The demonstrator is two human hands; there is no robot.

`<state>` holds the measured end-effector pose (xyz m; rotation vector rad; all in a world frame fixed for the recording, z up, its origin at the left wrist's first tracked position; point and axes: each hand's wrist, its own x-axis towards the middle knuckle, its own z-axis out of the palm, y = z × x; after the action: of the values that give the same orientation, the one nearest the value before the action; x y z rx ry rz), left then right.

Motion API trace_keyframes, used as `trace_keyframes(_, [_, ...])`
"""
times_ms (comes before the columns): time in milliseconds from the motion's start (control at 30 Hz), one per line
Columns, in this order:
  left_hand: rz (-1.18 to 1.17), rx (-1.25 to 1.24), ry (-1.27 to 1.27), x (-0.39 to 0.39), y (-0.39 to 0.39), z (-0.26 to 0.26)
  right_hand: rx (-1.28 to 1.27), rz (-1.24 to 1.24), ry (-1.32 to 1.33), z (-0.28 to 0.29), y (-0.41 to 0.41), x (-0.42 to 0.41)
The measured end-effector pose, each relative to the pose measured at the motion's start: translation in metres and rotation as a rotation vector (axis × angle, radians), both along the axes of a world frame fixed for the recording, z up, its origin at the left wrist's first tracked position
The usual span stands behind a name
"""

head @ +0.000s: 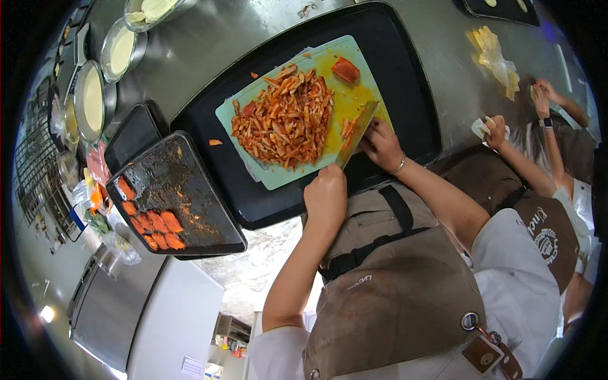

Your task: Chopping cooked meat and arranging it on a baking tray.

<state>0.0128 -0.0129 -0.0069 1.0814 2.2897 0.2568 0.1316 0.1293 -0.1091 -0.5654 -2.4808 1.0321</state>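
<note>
My left hand (pixel 327 192) is closed around the handle end of a wide-bladed knife (pixel 358 134). The blade slants over a green cutting board (pixel 368 97). My right hand (pixel 381 146) is close beside the blade, its fingertips partly hidden. Small orange-red strips (pixel 348 130) lie on the other side of the blade. A large pile of sliced, sauce-coated meat (pixel 287 118) covers much of the board. One uncut reddish piece (pixel 346 70) sits near the board's far edge, amid yellow-orange liquid. The board rests in a big black tray (pixel 403 71).
A dark baking tray (pixel 209 223) with several orange-red pieces (pixel 159 222) overlaps the black tray's left side. Metal bowls (pixel 91 97) of pale contents stand at upper left. Crumpled yellowish-white material (pixel 496 59) lies on the steel table (pixel 441 28). Co-workers' hands (pixel 496 132) are at right.
</note>
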Motion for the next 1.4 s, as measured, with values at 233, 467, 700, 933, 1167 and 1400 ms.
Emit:
trace_keyframes(233, [0.19,0.219,-0.074,-0.015,0.024,-0.033,-0.048,0.05,-0.019,0.006,0.001,-0.009])
trace_keyframes(467, [0.057,0.031,-0.05,0.002,0.0,0.002,-0.016,-0.017,0.037,0.005,0.003,0.0])
trace_keyframes(700, [0.082,0.028,-0.016,0.002,0.025,-0.027,-0.028,0.006,0.01,0.007,0.0,-0.007])
trace_keyframes(933, [0.053,0.062,-0.051,0.003,0.006,-0.004,-0.014,-0.006,0.049,0.007,0.005,0.003])
trace_keyframes(1167, [0.122,0.154,-0.021,-0.001,0.02,-0.035,-0.025,0.009,0.001,0.009,0.001,-0.007])
trace_keyframes(1400, [0.069,0.041,-0.083,0.011,0.01,0.001,0.033,-0.004,-0.032,0.0,0.005,0.009])
